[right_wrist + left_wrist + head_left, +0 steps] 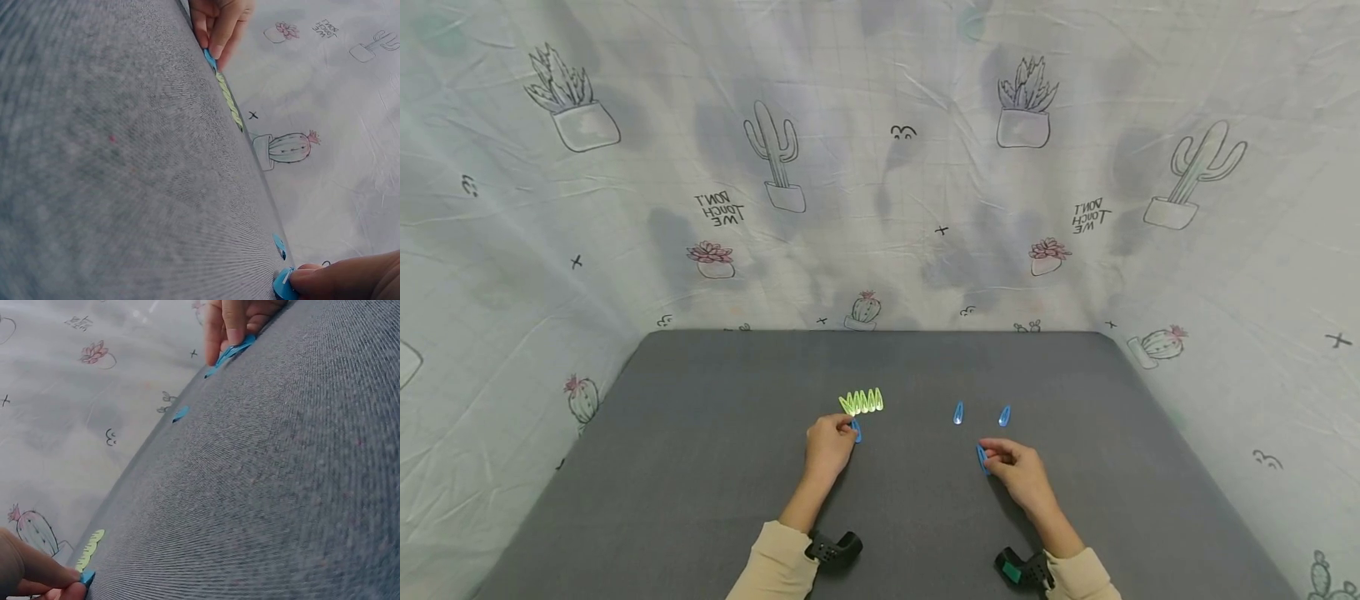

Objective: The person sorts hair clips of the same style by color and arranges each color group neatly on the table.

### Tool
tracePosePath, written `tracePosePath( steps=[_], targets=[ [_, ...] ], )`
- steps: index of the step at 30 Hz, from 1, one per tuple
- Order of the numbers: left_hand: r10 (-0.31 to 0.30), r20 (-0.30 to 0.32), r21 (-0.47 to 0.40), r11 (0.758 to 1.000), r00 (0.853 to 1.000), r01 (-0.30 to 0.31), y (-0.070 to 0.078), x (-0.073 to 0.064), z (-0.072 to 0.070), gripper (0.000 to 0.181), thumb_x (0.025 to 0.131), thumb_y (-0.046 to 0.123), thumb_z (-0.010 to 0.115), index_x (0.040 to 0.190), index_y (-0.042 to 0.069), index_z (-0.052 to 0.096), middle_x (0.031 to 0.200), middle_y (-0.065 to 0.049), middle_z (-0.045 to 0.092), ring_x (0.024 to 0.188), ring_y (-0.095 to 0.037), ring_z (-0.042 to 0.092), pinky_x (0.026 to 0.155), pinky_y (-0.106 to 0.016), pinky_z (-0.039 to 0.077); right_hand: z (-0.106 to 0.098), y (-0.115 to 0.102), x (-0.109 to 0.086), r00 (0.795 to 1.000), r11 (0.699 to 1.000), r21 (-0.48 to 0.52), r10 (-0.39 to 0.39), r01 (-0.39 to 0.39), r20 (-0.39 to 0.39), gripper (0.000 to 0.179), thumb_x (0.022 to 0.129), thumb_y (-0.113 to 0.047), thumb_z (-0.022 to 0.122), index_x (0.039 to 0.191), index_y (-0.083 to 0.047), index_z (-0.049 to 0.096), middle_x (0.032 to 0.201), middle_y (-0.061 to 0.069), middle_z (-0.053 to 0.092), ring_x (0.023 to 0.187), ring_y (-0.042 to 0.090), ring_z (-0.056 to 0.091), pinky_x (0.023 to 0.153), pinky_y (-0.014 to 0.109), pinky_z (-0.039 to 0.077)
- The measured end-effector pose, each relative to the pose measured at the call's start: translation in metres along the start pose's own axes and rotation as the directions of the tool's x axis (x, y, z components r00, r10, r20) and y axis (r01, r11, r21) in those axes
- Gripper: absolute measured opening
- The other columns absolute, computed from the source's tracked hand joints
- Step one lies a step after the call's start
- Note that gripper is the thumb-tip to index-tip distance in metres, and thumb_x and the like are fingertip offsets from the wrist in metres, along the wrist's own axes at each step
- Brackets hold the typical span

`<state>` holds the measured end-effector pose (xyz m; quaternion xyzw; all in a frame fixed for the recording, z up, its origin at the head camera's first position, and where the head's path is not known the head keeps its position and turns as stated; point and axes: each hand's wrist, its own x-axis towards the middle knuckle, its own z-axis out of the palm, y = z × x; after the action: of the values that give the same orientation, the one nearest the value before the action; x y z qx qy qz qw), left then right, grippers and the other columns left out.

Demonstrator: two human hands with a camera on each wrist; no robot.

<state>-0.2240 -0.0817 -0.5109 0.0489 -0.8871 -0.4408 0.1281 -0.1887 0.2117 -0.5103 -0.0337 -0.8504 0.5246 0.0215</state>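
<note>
Pale printed backdrop [850,50] carries lettering twice, once left of centre and once right of centre, below cactus drawings; left lettering [718,209] and right lettering [1090,215] both run reversed, three stacked lines each; first two lines legible as DON'T, TOUCH; short third line either ME or WE, cannot tell which; small X-shaped marks [942,230] also printed on same cloth, scattered; wrist views show backdrop lettering too, left one [79,324] and right one [325,28], both too small and blurred to read.
</note>
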Motion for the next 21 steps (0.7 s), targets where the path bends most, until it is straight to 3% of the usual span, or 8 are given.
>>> tracePosePath(
  steps=[13, 17, 21],
  targets=[
    [-0.019, 0.008, 0.064, 0.998, 1.0, 0.018, -0.0014, 0.0022, -0.0065, 0.018, 0.078, 0.003, 0.071, 0.094, -0.002, 0.074, 0.072, -0.006, 0.067, 0.068, -0.021, 0.063, 0.064, -0.038, 0.051, -0.0004, -0.001, 0.0002, 1.0, 1.0, 0.02, -0.019, 0.019, 0.003, 0.027, 0.081, 0.007, 0.064, 0.108, 0.007, 0.068, 0.089, 0.013, 0.067, 0.072, 0.002, 0.056, 0.061, 0.018, 0.045],
    [0.02, -0.002, 0.079, 0.997, 1.0, -0.02, -0.0035, 0.0039, -0.0063, 0.019, 0.077, 0.005, 0.072, 0.094, -0.003, 0.073, 0.074, -0.007, 0.066, 0.07, -0.022, 0.062, 0.066, -0.04, 0.051, -0.0003, 0.0008, 0.0005, 1.0, 1.0, 0.009, -0.016, 0.016, 0.001, 0.027, 0.081, 0.008, 0.064, 0.108, 0.007, 0.068, 0.089, 0.014, 0.067, 0.072, 0.002, 0.056, 0.061, 0.018, 0.046],
    [0.1, -0.017, 0.094, 0.991, 0.995, -0.097, -0.0037, 0.0048, -0.005, 0.02, 0.077, 0.003, 0.071, 0.096, -0.005, 0.07, 0.082, -0.011, 0.061, 0.074, -0.022, 0.059, 0.068, -0.039, 0.05, -0.0003, -0.0042, -0.0009, 1.0, 1.0, -0.001, -0.002, 0.002, 0.005, 0.027, 0.081, 0.009, 0.064, 0.108, 0.01, 0.066, 0.09, 0.017, 0.067, 0.072, 0.004, 0.056, 0.06, 0.017, 0.045]
  ],
)
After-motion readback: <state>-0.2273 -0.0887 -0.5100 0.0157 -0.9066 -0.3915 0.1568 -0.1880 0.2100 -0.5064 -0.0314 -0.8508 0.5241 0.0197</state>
